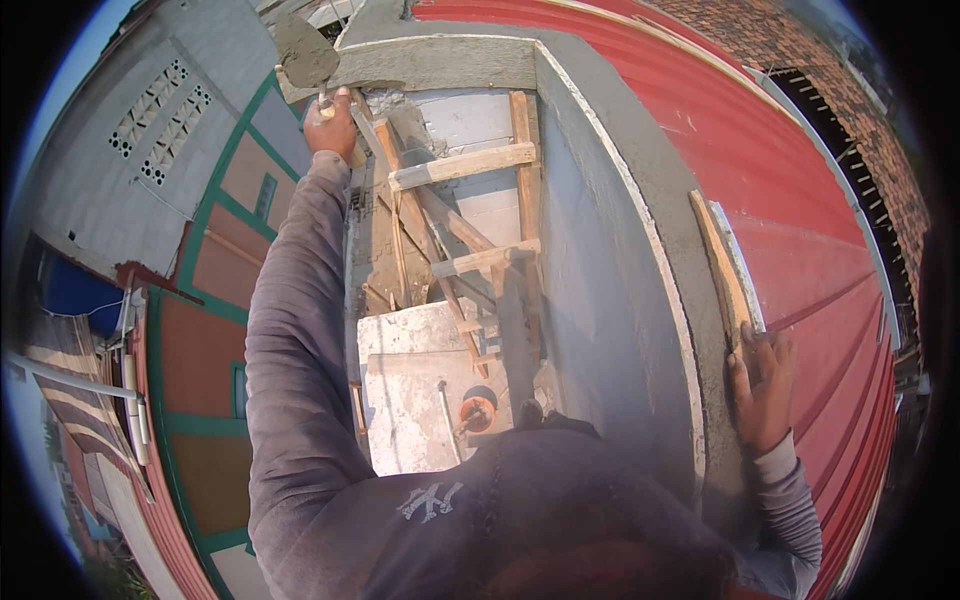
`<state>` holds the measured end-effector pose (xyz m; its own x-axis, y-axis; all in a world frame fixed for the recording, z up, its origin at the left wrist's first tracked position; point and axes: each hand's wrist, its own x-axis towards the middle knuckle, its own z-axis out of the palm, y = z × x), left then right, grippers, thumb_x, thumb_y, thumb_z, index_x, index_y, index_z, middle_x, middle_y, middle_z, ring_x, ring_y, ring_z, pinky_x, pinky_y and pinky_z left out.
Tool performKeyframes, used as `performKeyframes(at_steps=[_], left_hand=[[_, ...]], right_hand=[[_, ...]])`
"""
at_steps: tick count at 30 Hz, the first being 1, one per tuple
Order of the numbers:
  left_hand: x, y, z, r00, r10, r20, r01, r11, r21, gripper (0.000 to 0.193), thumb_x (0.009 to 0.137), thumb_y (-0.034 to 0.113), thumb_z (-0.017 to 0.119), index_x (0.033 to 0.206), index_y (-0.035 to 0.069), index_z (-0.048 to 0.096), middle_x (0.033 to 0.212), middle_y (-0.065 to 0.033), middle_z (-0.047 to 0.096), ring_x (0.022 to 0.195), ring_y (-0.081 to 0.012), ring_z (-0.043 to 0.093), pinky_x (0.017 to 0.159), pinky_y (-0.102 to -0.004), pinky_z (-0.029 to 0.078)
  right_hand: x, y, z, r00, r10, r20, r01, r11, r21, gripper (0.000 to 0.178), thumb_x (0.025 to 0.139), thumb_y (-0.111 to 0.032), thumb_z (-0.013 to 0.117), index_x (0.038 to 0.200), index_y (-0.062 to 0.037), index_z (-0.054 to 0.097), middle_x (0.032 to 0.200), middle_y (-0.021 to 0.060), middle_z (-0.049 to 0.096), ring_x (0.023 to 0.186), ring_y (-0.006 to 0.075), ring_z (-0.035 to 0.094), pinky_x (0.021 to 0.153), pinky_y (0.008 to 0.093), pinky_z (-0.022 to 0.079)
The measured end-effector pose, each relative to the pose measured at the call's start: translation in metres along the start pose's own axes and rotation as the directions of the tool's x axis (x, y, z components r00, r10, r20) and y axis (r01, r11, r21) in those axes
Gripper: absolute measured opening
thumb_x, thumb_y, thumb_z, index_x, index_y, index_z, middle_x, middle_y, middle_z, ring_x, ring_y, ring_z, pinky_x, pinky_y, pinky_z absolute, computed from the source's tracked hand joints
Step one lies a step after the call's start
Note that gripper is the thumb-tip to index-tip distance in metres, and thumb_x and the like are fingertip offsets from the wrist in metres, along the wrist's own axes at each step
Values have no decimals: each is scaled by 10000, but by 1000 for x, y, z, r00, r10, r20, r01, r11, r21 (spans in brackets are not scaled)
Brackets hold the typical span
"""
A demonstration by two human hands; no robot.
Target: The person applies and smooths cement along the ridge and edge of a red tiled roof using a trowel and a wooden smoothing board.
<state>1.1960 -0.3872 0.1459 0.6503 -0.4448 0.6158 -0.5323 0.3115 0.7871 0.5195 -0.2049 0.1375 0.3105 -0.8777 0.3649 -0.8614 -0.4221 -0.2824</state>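
Trowel point(305, 55) in left hand point(332, 125)

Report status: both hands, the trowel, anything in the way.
Left hand shut on trowel, loaded with mortar, at wall top. Right hand steadying wooden board on wall edge. Nothing in the way.
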Motion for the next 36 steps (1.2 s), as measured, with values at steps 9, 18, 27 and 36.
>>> performKeyframes(at_steps=[9, 18, 27, 36], left_hand=[[105, -45, 12, 978, 129, -163, -97, 976, 194, 425, 932, 315, 787, 1127, -58, 729, 1005, -170, 779, 897, -257, 745, 820, -394, 561], [205, -95, 37, 980, 28, -195, 44, 934, 355, 373, 904, 338, 807, 1034, -10, 774, 1034, -173, 780, 914, -279, 750, 861, -386, 567], [258, -168, 63, 999, -8, -43, 24, 920, 391, 356, 926, 366, 773, 1095, 53, 797, 1200, -199, 728, 1112, -341, 687, 1006, -424, 504], [219, -156, 80, 958, 265, -104, -153, 788, 597, 438, 963, 427, 740, 1066, 2, 772, 1229, -173, 642, 1064, -344, 671, 970, -432, 515]], right_hand=[[11, -9, 0, 999, 36, 13, -36, 999, 24, 471, 865, -50, 710, 1326, 23, 651, 1108, 205, 578, 1071, 385, 537, 997, 469, 436], [19, -10, 0, 993, 110, 43, -112, 992, 53, 486, 843, -62, 708, 1316, 37, 659, 1116, 208, 563, 1075, 376, 527, 1007, 457, 429], [131, -44, 41, 997, 50, 65, -55, 996, 77, 478, 890, -136, 713, 1336, 24, 651, 1165, 227, 601, 1110, 387, 545, 1008, 464, 445], [291, -37, 120, 999, 22, 28, -25, 996, 89, 453, 977, -225, 716, 1370, -11, 648, 1171, 205, 623, 1067, 379, 529, 970, 468, 447]])
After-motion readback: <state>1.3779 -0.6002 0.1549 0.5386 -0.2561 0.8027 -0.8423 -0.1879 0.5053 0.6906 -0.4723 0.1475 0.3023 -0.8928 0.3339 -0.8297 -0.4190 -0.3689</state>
